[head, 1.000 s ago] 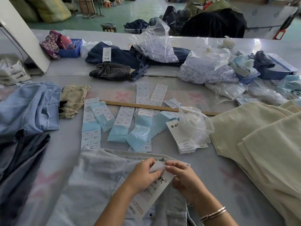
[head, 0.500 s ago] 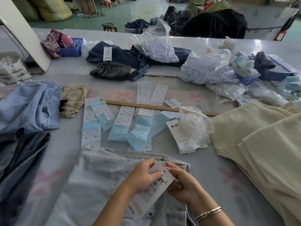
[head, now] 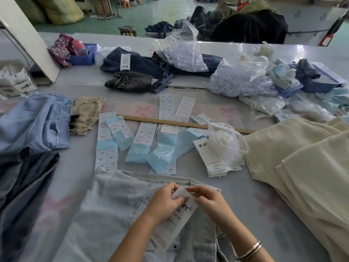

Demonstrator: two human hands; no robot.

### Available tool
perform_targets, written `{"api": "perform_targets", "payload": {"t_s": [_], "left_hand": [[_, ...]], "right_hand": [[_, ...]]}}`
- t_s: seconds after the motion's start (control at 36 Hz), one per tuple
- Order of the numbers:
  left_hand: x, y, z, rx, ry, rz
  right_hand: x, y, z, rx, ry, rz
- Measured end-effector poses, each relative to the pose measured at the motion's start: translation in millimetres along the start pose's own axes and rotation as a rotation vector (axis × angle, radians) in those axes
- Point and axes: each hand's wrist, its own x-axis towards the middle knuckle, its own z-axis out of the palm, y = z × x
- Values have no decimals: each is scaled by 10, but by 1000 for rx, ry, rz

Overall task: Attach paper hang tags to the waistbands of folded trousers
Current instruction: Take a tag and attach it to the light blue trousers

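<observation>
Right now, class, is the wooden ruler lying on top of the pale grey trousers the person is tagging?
No. The wooden ruler lies farther back on the table, apart from the pale grey trousers, with label sheets between them.

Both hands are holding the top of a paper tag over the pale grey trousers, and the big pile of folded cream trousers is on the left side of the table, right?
Nearly. The head view shows both the left hand and right hand pinching the paper tag over the pale grey trousers, but the cream pile lies on the right of the table.
</observation>
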Motion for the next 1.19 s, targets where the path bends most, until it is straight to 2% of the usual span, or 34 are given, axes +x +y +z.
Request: {"api": "perform_targets", "payload": {"t_s": [0.08, 0.14, 0.31, 0.44, 0.58, 0.81, 0.86, 0.92, 1.03, 1.19], "left_hand": [[8, 7, 17, -6, 3, 4], [12, 10, 25, 7, -16, 3], [23, 13, 50, -44, -126, 9], [26, -14, 134, -30, -149, -36], [12, -27, 226, -225, -232, -127], [21, -11, 280, -267, -235, -166], [11, -11, 303, -254, -237, -177], [-1, -10, 340, -265, -233, -177], [-26, -5, 380, -207, -207, -171], [-6, 32, 354, -275, -227, -165]], "right_hand": [[-6, 44, -6, -268, -6, -128], [-3, 59, -5, -333, 3, -177], [6, 150, 29, -27, 97, -123], [-8, 281, 45, -35, 168, -77], [-50, 377, -19, -191, 273, -245], [-124, 462, -175, -670, 310, -611], [-128, 493, -179, -726, 330, -673], [-121, 523, -162, -673, 355, -634], [-85, 534, -162, -357, 378, -478], [-88, 455, -249, -288, 181, -356]]}}
